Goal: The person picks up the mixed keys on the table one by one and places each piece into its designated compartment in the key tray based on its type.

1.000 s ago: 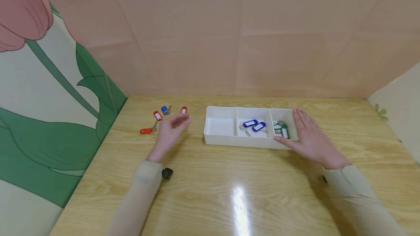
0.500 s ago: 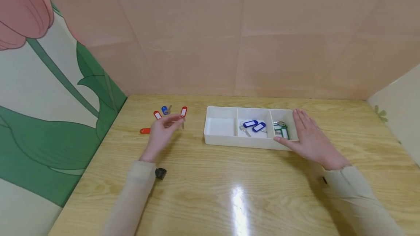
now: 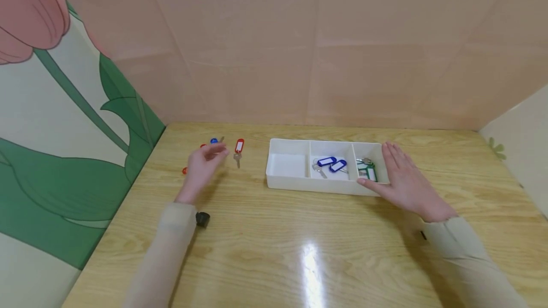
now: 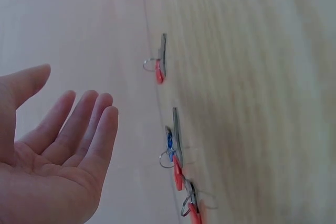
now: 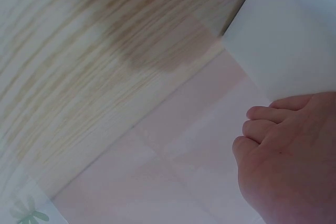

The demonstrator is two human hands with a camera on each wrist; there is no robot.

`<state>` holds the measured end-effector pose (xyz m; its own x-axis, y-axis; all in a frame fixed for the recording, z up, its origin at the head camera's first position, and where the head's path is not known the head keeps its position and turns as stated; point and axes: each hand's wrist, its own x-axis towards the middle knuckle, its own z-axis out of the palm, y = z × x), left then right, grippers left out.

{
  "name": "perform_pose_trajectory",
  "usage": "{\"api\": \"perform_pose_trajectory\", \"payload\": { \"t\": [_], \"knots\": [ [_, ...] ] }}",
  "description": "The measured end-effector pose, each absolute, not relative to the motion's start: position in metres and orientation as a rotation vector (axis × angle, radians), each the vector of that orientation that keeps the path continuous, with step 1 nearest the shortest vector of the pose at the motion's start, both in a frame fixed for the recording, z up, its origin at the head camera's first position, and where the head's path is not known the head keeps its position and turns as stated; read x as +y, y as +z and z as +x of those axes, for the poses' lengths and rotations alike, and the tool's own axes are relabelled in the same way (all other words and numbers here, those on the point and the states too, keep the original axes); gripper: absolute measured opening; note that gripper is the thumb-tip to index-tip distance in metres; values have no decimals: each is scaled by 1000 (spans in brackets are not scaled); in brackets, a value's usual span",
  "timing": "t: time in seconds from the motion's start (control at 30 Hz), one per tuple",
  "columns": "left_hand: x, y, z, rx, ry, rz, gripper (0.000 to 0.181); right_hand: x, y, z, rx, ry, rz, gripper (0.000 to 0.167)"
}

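My left hand [image 3: 200,168] hovers over the table's left side, its fingers loosely bent and holding nothing; the left wrist view shows the bare palm [image 4: 58,182]. Just to its right lies a key with a red tag [image 3: 239,145]. Partly hidden behind the hand are a blue-tagged key [image 3: 214,141] and two red-tagged keys [image 4: 177,171]. My right hand [image 3: 406,187] rests against the right end of a white three-compartment tray [image 3: 308,184], fingers straight along the end wall and thumb at the front rim. The right wrist view shows its fingers touching the white wall [image 5: 283,40].
In the tray, the middle compartment holds keys with blue tags [image 3: 338,165], and the right one holds keys with green tags [image 3: 371,172]. The left compartment [image 3: 288,164] shows its bare floor. A pink-covered wall [image 3: 274,61] borders the wooden table's [image 3: 257,232] far edge.
My left hand has moved left, away from the nearest red-tagged key, which now shows fully on the table. It covers more of the other keys. The right hand and the tray have stayed put.
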<state>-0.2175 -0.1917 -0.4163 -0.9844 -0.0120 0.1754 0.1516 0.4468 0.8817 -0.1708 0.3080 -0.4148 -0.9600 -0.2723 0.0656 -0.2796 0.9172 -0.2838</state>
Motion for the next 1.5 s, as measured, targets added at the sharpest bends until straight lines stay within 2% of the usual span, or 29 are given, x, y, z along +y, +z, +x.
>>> {"api": "perform_pose_trajectory", "payload": {
  "t": [0.8, 1.17, 1.5],
  "knots": [
    [-203, -396, -277, -2677, -1412, -15, 41, 308, -415, -170, -3051, 452, 440, 113],
    [-208, -416, -299, -2840, -1278, 58, 44, 308, -418, -171, -3039, 452, 446, 113],
    [-214, -423, -302, -2933, -1116, 95, 38, 308, -416, -170, -3040, 441, 443, 113]
  ]
}}
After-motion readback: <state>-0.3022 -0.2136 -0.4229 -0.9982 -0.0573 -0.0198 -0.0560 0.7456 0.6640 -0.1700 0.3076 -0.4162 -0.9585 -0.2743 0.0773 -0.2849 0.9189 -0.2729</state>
